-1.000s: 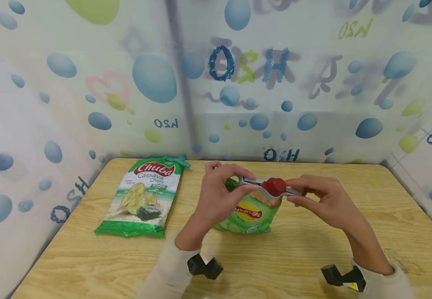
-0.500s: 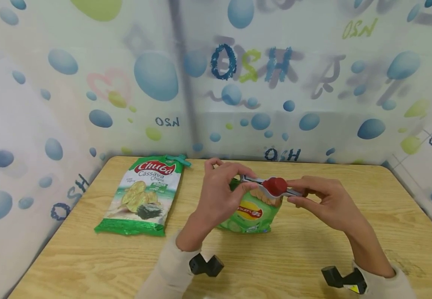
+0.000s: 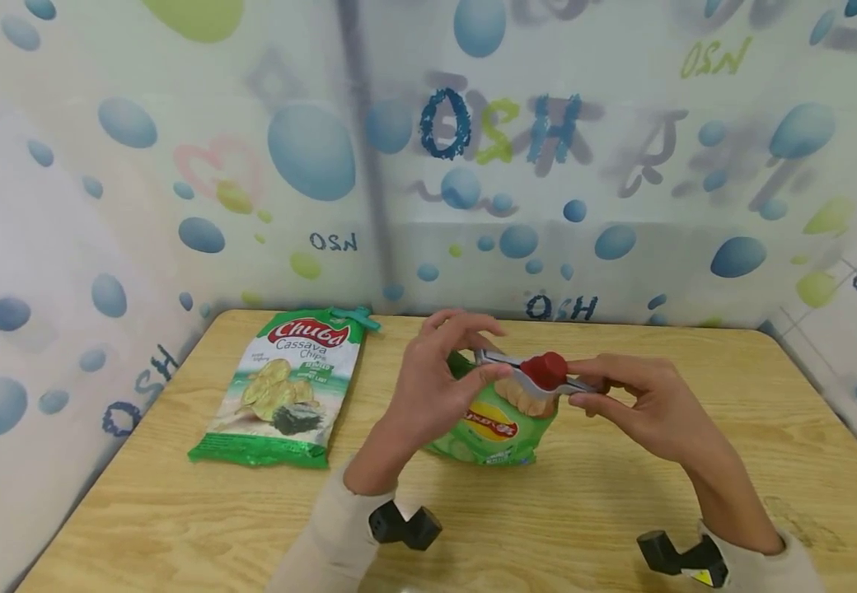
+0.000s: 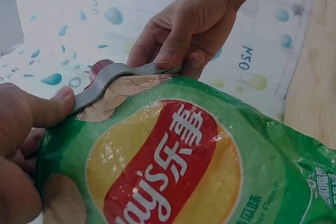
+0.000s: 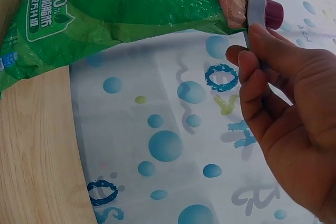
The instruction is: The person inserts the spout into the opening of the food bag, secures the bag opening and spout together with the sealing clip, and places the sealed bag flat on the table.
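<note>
A grey bag clip with a red cap (image 3: pixel 545 371) sits across the top edge of a green Lay's chip bag (image 4: pixel 173 156). My left hand (image 3: pixel 432 387) holds the clip's left end, thumb on the near side and index finger raised a little above it. Its other fingers are partly hidden behind the bag. At the opposite end, my right hand (image 3: pixel 647 403) pinches the clip between thumb and fingers. The bag hangs tilted below the clip, its lower end close over the table. In the right wrist view the red cap (image 5: pixel 274 14) points away from the bag.
A Chuba cassava chips bag (image 3: pixel 280 387) lies on the wooden table (image 3: pixel 532 527) to the left, with a teal clip (image 3: pixel 357 318) at its top corner. Behind the table's far edge hangs a white sheet (image 3: pixel 414 189) printed with blue drops.
My left index finger has lifted slightly off the clip, while the thumb stays on it. The right hand and the clip have hardly moved.
</note>
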The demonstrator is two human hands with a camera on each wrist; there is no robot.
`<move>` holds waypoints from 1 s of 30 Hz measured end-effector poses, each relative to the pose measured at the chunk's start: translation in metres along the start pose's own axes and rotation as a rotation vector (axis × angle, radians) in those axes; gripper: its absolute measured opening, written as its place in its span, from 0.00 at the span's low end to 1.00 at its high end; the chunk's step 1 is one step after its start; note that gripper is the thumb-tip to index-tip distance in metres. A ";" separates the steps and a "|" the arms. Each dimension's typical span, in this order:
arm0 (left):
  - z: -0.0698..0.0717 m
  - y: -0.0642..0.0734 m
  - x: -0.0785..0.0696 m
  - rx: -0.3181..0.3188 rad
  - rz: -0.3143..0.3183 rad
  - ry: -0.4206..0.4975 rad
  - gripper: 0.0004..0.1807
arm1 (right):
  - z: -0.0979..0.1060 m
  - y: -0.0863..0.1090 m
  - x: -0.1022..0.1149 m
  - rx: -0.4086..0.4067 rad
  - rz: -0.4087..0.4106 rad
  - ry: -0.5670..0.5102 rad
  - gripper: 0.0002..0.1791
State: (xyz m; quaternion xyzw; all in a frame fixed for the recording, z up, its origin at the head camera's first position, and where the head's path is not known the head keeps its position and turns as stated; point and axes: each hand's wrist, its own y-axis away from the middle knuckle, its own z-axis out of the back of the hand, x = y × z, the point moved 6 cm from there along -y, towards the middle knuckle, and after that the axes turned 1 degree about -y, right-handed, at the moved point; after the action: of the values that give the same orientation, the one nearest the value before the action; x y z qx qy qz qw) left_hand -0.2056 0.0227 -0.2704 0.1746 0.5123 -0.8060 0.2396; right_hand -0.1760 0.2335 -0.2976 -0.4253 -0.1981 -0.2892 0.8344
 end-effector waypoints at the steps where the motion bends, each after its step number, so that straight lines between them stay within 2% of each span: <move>1: 0.000 0.000 0.000 0.001 -0.004 0.030 0.16 | 0.000 0.000 0.000 0.001 -0.003 -0.002 0.23; 6: -0.001 0.000 -0.002 0.006 -0.068 0.133 0.13 | 0.001 0.000 0.000 0.000 0.010 -0.001 0.17; 11: -0.001 0.000 -0.004 -0.007 -0.083 0.139 0.11 | 0.001 0.000 0.001 0.003 0.017 0.007 0.19; 17: 0.001 0.000 0.000 0.019 -0.038 0.094 0.13 | 0.001 0.001 0.001 0.013 -0.006 0.017 0.20; 21: 0.002 -0.001 0.001 0.051 -0.024 0.040 0.11 | 0.002 0.002 0.000 0.017 -0.015 0.006 0.22; 26: 0.004 -0.002 -0.001 0.059 -0.067 -0.010 0.09 | 0.002 0.002 0.001 0.005 0.040 -0.011 0.29; 30: 0.007 -0.002 -0.001 0.040 -0.125 -0.058 0.11 | 0.002 0.002 0.001 0.000 0.051 -0.022 0.29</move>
State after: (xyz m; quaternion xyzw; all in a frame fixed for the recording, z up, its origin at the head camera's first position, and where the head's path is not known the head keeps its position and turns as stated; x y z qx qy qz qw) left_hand -0.2060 0.0170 -0.2654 0.1236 0.4990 -0.8341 0.2000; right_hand -0.1742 0.2355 -0.2969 -0.4335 -0.1964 -0.2634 0.8391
